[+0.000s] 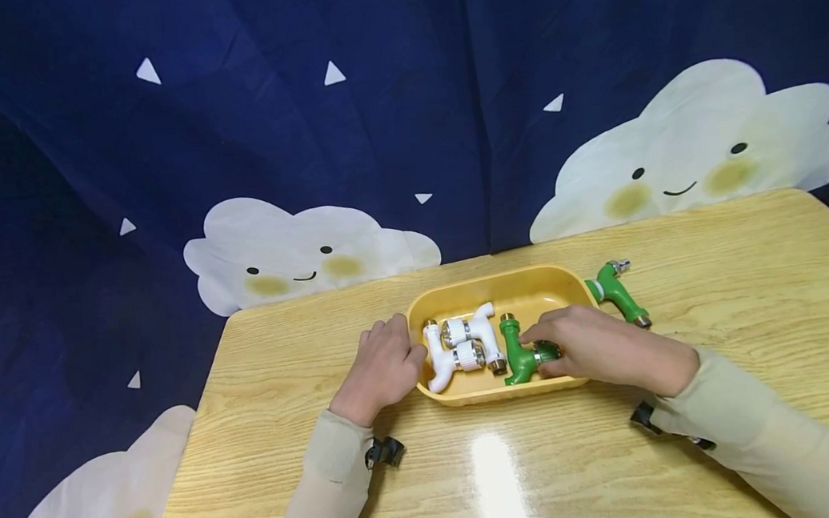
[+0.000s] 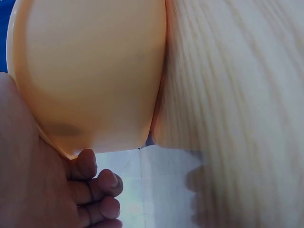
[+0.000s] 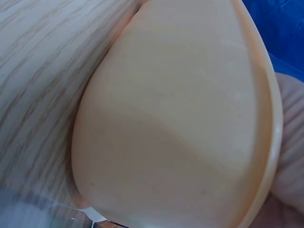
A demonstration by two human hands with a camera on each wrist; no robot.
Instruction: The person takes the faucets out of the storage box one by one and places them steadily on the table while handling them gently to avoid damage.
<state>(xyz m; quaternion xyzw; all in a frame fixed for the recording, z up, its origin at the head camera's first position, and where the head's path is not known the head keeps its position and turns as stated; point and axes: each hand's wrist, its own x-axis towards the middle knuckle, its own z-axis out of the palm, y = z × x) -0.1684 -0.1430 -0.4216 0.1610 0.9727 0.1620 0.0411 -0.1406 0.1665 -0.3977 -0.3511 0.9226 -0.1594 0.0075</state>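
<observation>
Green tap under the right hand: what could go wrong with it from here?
The green tap lies close to a white tap and might knock it if swung left. The right hand grips it near the handle end, so it could tip when lifted. Raised too little, it might catch the rim of the yellow tray.

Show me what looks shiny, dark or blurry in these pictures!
Head view: bright white glare on the table, below the tub, whose rim looks fairly crisp; left wrist view: tub wall soft, a dark patch on it at lower left; right wrist view: soft too, with darker shade across its lower part.
</observation>
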